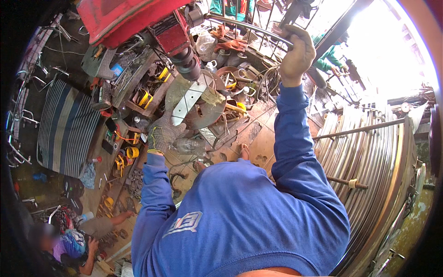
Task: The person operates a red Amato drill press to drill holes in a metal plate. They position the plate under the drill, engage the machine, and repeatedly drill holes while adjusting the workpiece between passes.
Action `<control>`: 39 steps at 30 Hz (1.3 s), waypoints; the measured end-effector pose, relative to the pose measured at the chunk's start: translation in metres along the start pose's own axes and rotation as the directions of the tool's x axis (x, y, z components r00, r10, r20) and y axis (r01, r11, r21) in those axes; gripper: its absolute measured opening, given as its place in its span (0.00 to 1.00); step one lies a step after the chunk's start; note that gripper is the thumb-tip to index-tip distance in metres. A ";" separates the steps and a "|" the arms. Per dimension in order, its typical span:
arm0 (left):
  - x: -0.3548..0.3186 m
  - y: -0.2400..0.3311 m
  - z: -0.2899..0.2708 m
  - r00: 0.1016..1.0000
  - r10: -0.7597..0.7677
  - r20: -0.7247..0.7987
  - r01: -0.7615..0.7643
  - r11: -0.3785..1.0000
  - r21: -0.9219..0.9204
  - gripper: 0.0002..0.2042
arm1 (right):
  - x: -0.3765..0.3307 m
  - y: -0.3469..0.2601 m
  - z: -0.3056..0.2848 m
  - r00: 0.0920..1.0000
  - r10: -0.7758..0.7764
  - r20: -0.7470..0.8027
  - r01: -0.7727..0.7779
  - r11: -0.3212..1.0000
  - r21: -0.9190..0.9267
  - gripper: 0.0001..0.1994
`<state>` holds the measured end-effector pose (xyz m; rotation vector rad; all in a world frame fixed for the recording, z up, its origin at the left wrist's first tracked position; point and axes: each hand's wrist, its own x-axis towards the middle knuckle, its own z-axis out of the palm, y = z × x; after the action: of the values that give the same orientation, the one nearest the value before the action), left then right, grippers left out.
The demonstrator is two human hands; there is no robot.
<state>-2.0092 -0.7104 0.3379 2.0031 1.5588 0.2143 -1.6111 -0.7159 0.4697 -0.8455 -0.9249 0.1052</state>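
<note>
A red drill press [170, 34] stands in front of me, its chuck [187, 64] pointing down over a round metal table [205, 119]. On that table lies a flat, pale metal plate [186, 107] with rounded ends, its upper end under the chuck. My left hand [165, 131], in a grey knitted glove, is closed on the plate's near end. Bare and raised at the upper right, my right hand [297, 53] wraps round the end of the press's long feed lever [249, 27].
Long metal tubes [364, 152] fill a rack at my right. Yellow tape measures [144, 98] and tools crowd the bench at left, beside a striped cloth [67, 127]. A person [74, 244] sits at lower left; another in green [330, 55] works at upper right.
</note>
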 end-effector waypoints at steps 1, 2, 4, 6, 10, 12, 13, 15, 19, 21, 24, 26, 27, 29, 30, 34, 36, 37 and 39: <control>0.000 0.000 0.000 1.000 0.019 -0.006 -0.019 1.000 -0.015 0.36 | 0.000 0.002 -0.001 1.000 0.009 -0.001 -0.009 1.000 -0.005 0.15; 0.000 0.000 0.000 1.000 0.012 -0.007 -0.012 1.000 -0.027 0.36 | -0.001 0.005 -0.002 1.000 0.021 0.001 -0.021 1.000 -0.008 0.15; 0.000 -0.001 0.001 1.000 0.018 -0.012 -0.018 0.999 -0.039 0.35 | -0.002 0.009 -0.004 1.000 0.002 0.014 -0.001 1.000 -0.023 0.15; 0.001 -0.002 0.001 1.000 0.026 -0.015 -0.027 0.999 -0.041 0.35 | -0.004 0.012 -0.006 1.000 0.004 0.018 -0.003 1.000 -0.015 0.15; 0.002 -0.003 -0.002 0.999 0.046 -0.014 -0.046 0.999 0.003 0.35 | -0.006 0.014 -0.006 1.000 0.030 0.005 -0.030 1.000 0.003 0.15; 0.003 -0.003 -0.003 0.999 0.037 -0.006 -0.037 0.999 -0.020 0.35 | -0.007 0.013 -0.006 1.000 0.027 0.006 -0.027 0.999 -0.033 0.15; 0.004 -0.003 -0.003 0.999 0.050 -0.008 -0.050 0.998 -0.030 0.34 | -0.007 0.013 -0.006 1.000 0.013 0.007 -0.013 0.998 -0.063 0.15; 0.005 -0.004 -0.002 0.999 0.017 0.033 -0.015 0.999 -0.045 0.32 | -0.008 0.014 -0.006 0.998 0.053 -0.023 -0.054 0.998 -0.042 0.15; 0.008 -0.007 -0.002 1.000 -0.018 0.009 0.018 0.999 0.042 0.35 | -0.009 0.017 -0.004 0.998 0.019 -0.057 -0.023 0.997 -0.072 0.15; 0.007 -0.008 -0.005 0.999 0.046 -0.021 -0.045 0.996 0.075 0.35 | -0.012 0.017 -0.004 0.998 0.027 -0.056 -0.029 0.999 -0.034 0.15; 0.007 -0.004 -0.016 0.998 0.068 0.001 -0.068 0.995 0.069 0.35 | -0.016 0.011 -0.006 0.996 0.066 -0.067 -0.068 0.997 -0.031 0.14; 0.006 0.001 -0.024 0.998 0.059 0.034 -0.062 0.994 0.086 0.34 | -0.016 0.005 -0.007 0.997 0.044 -0.061 -0.046 0.999 -0.028 0.15; 0.006 0.004 -0.027 0.998 0.047 0.047 -0.052 0.992 0.116 0.34 | -0.016 0.002 -0.007 0.998 0.044 -0.049 -0.048 0.994 -0.095 0.15; 0.006 0.009 -0.031 0.999 0.028 0.045 -0.034 0.990 0.138 0.33 | -0.013 0.001 -0.006 0.999 0.025 -0.042 -0.032 0.983 -0.179 0.15; 0.004 0.011 -0.031 0.998 0.004 0.064 -0.009 0.997 0.072 0.32 | -0.011 0.003 -0.006 0.995 0.055 -0.083 -0.072 0.973 -0.221 0.15; 0.000 0.016 -0.028 0.999 -0.037 0.035 0.033 0.992 0.120 0.31 | -0.018 0.024 -0.004 0.962 -0.259 -0.092 0.215 0.918 -0.334 0.12; 0.005 0.019 -0.027 1.000 -0.010 -0.022 0.015 0.976 0.218 0.29 | -0.018 0.033 0.002 0.939 -0.203 -0.276 0.147 0.967 -0.209 0.11; 0.006 0.019 -0.027 0.999 0.007 -0.049 0.004 0.974 0.227 0.28 | -0.011 0.035 0.011 0.941 -0.062 -0.331 0.081 0.996 0.043 0.10; 0.009 0.022 -0.025 0.996 -0.055 -0.070 0.070 0.970 0.233 0.26 | 0.017 0.027 0.032 0.846 -0.422 -0.325 0.363 0.903 -0.229 0.13</control>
<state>-1.9992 -0.6968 0.3679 2.1401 1.7550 0.0695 -1.6173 -0.6711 0.4728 -0.7700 -0.7378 -0.4807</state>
